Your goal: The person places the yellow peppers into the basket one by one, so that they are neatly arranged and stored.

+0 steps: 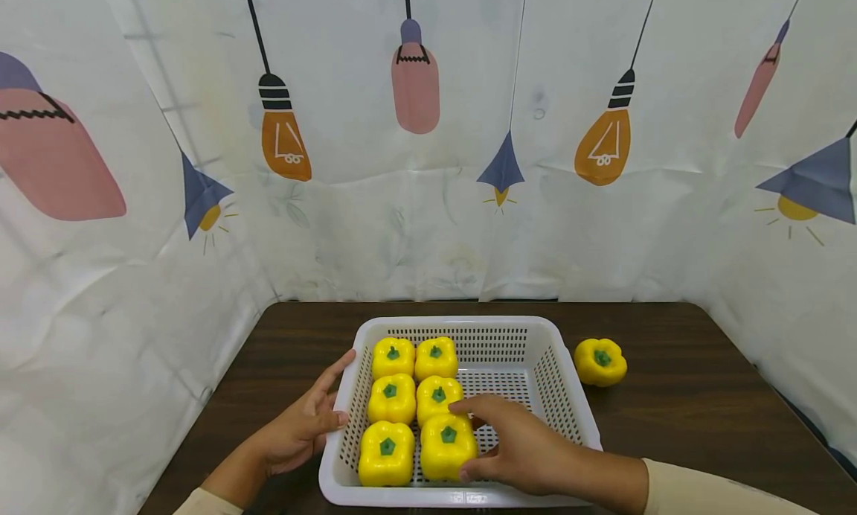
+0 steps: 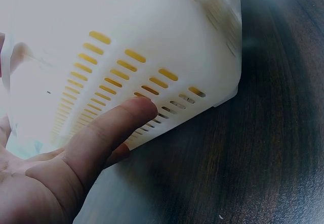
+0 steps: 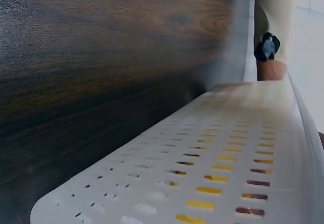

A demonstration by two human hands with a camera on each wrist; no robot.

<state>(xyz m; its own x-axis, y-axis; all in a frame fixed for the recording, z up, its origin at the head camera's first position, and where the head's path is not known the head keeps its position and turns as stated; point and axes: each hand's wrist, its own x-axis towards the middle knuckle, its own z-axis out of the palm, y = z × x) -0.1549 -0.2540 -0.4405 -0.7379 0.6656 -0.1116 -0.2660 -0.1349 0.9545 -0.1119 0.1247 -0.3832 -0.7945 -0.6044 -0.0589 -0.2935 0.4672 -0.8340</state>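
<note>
A white perforated plastic basket holds several yellow bell peppers with green stems, in two columns of three on its left side. My right hand reaches over the basket and holds the front pepper of the second column, thumb and fingers at its right side. Beside it sits the front-left pepper. My left hand touches the basket's left side, fingers extended. In the left wrist view its finger lies against the slotted outer wall. The right wrist view shows the basket's wall, but not the right hand's fingers.
One more yellow bell pepper lies on the dark wooden table, right of the basket. The basket's right half shows its bare slotted floor. A white cloth printed with lamps hangs behind the table and along both sides.
</note>
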